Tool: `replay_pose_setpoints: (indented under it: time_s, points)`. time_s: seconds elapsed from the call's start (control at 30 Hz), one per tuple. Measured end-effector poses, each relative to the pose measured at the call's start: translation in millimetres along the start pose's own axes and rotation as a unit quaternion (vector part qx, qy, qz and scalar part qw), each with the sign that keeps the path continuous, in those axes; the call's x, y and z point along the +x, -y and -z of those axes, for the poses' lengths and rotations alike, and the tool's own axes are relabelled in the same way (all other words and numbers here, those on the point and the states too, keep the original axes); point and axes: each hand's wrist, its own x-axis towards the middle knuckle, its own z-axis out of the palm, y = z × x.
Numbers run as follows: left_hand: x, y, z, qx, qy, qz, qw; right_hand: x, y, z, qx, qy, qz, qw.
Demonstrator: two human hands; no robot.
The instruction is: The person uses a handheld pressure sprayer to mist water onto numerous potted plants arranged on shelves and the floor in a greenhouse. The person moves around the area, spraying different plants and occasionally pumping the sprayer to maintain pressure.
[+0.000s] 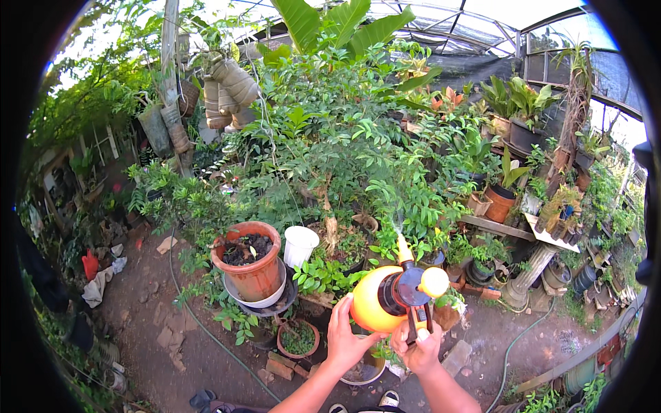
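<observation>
An orange-yellow pump sprayer with a black collar and a round yellow pump knob is held out in front of me, tilted away. My right hand is wrapped round its black handle, the thumb up by the trigger. Against the bottle's left side, my left hand cups and supports it. The yellow nozzle points forward at a leafy green shrub, and a faint mist shows at its tip. Behind the sprayer rises a thick pale trunk.
A terracotta pot of dark soil stands left of the sprayer, beside a white pot. Green hose crosses the dirt floor. Loose bricks lie near my feet. To the right are potted plants on a wooden shelf and a column stand.
</observation>
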Motion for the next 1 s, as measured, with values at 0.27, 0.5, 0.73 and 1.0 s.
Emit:
replay_pose_setpoints:
  time_s: [0.27,0.5,0.73,1.0]
  points:
    - [0,-1,9,0.000,0.027,0.030,0.999,3,-8,-3,-0.001,-0.010,-0.013,1.000]
    - [-1,-4,0,-0.018,0.090,0.037,0.995,0,1,2,0.013,-0.064,-0.009,0.998]
    - [-8,-4,-26,-0.100,0.185,-0.008,0.978,-13,38,37,-0.062,-0.139,0.014,0.988]
    - [-29,-7,-56,-0.142,0.243,0.042,0.959,-39,62,94,-0.112,-0.169,0.005,0.979]
